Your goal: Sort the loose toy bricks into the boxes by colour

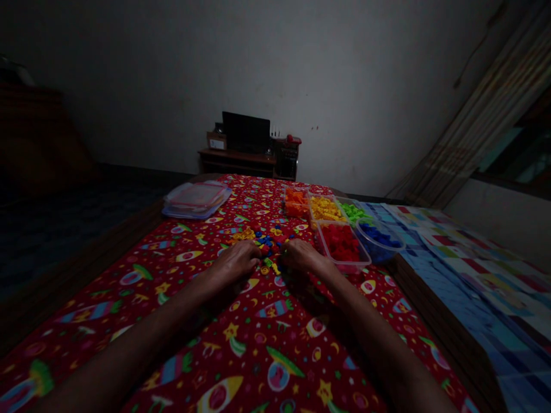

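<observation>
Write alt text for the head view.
Two bare hands, left hand and right hand, rest on a red patterned cloth at a pile of small coloured pieces. Right of them stand tubs of orange, yellow, green, red and blue pieces; stacked lids lie far left.

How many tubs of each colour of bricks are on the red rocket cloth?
Orange tub: 1
Yellow tub: 1
Green tub: 1
Red tub: 1
Blue tub: 1
Total: 5 tubs

The loose bricks between the left hand and right hand are too small to count.
</observation>
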`<move>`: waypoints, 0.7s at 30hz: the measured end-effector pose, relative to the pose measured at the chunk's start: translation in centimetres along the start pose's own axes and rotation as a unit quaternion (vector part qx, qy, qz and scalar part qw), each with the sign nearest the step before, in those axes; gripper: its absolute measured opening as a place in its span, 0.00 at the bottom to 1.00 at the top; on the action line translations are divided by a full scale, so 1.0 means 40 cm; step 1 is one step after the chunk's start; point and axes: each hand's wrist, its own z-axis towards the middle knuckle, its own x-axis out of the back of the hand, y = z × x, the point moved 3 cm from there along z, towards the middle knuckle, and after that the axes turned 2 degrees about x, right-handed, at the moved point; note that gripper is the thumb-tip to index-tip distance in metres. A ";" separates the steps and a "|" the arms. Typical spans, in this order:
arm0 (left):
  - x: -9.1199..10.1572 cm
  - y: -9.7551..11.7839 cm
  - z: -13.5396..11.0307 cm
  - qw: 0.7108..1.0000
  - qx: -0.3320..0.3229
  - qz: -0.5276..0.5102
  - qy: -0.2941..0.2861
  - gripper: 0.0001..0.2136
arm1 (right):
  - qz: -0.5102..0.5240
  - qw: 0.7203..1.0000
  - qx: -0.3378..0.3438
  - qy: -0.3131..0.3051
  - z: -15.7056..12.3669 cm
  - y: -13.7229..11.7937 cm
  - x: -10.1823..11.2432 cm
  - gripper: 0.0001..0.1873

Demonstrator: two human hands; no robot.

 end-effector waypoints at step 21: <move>0.005 0.058 -0.021 0.998 -0.057 -0.008 0.023 0.10 | 0.382 0.924 -0.005 -0.009 0.023 0.062 -0.020 0.13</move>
